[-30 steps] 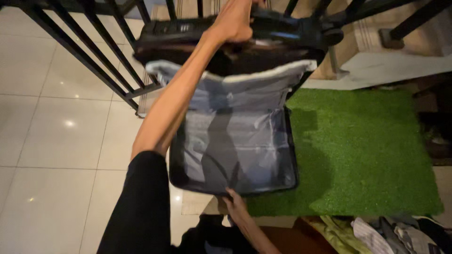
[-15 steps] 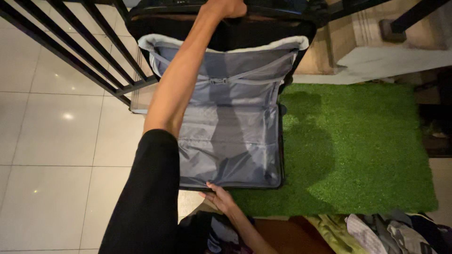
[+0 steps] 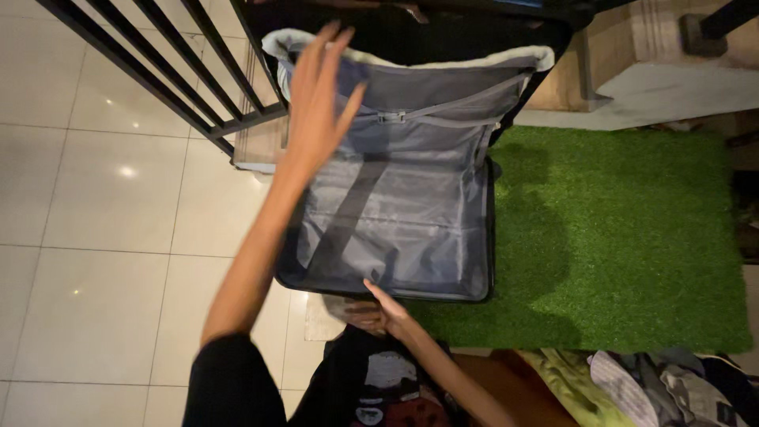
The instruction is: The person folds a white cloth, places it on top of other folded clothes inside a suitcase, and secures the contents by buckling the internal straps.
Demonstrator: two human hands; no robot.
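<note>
White floor tiles [image 3: 95, 237] and a green mat [image 3: 624, 237] surround the open suitcase [image 3: 395, 229], which lies flat by a black railing [image 3: 182, 71]. Left hand [image 3: 320, 103] hovers above it, fingers spread, holding nothing. Right hand [image 3: 379, 315] touches the near rim, fingers apart. Unsupported, the upright lid [image 3: 411, 32] may drop shut on either hand.

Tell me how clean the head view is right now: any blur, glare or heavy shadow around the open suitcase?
Head view: the left hand is motion-blurred, fingers spread, over the suitcase; small glare spots on the floor tiles; an arm shadow crosses the grey lining; the right hand at the near rim is dim; the green mat is evenly lit.
</note>
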